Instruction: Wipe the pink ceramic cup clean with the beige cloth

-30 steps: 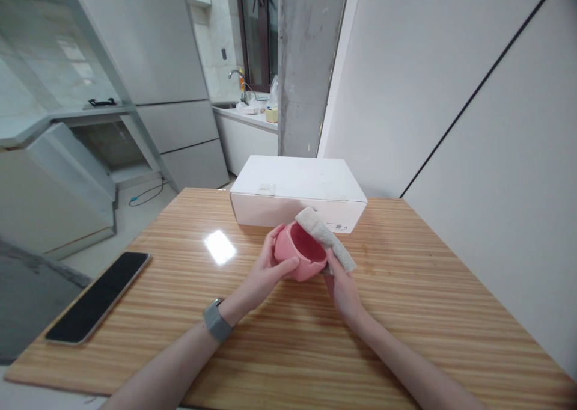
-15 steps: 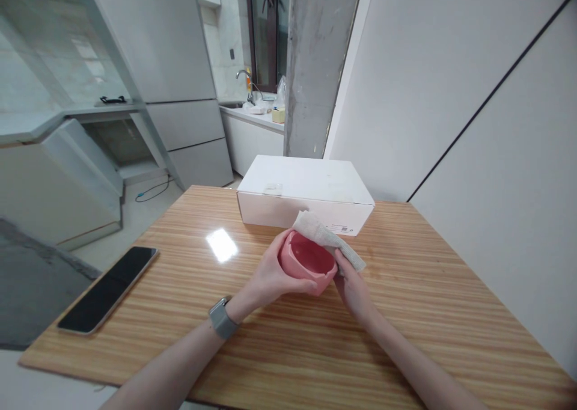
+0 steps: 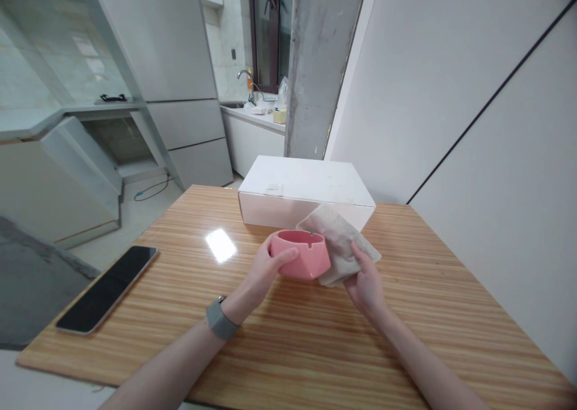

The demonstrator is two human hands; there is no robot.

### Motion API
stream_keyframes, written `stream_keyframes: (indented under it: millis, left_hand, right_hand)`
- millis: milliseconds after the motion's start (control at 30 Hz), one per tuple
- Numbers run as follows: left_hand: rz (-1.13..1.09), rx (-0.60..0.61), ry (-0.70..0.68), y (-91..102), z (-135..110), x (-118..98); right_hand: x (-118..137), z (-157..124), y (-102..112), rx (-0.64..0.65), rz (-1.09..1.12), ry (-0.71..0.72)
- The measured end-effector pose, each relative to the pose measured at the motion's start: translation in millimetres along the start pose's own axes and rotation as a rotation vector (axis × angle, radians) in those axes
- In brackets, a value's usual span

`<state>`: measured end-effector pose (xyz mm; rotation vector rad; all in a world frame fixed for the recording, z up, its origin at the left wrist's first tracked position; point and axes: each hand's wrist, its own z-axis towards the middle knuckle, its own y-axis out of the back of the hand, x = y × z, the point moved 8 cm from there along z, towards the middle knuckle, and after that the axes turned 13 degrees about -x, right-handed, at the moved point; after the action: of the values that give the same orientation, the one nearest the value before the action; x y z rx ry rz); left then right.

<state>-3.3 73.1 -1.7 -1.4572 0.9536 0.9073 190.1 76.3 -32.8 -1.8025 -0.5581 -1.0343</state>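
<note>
A pink faceted ashtray (image 3: 309, 263) with notches in its rim is held above the table by my left hand (image 3: 265, 272). My left thumb lies along its near side, while the other fingers are hidden behind it. My right hand (image 3: 367, 284) grips a light grey cloth (image 3: 340, 247), thumb on top and fingers underneath. The cloth hangs spread out just right of the ashtray, its left edge behind or against the ashtray's right side; I cannot tell if they touch.
A white cardboard box (image 3: 306, 178) stands at the table's far side, just beyond my hands. On the left of the wooden table (image 3: 180, 290) lies a black-screened phone (image 3: 108, 290). A wall (image 3: 473, 97) rises on the right; kitchen cabinets and a sink are behind.
The ashtray has tipped more upright and shifted slightly left in my left hand. My right hand has moved right, and the cloth now shows more spread out beside the ashtray.
</note>
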Motion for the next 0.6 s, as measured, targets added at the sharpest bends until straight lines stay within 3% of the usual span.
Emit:
stream_keyframes:
  millis: [100, 233, 333, 600]
  left_hand:
    - [-0.247, 0.135, 0.200, -11.5, -5.0, 6.9]
    - [-0.438, 0.286, 0.443, -26.5, -16.6, 10.2]
    - [-0.472, 0.303, 0.446, -29.3, -20.2, 8.8]
    - [-0.383, 0.173, 0.372, -24.4, -17.0, 31.5]
  right_hand:
    - [-1.5, 0.5, 2.6, -0.079, 0.066, -0.088]
    - [-2.4, -9.8, -10.2, -0.001, 0.075, -0.175]
    - [-3.5, -19.1, -18.8, 0.079, 0.040, -0.164]
    - [-10.0, -33.8, -26.6, 0.160, -0.063, -0.131]
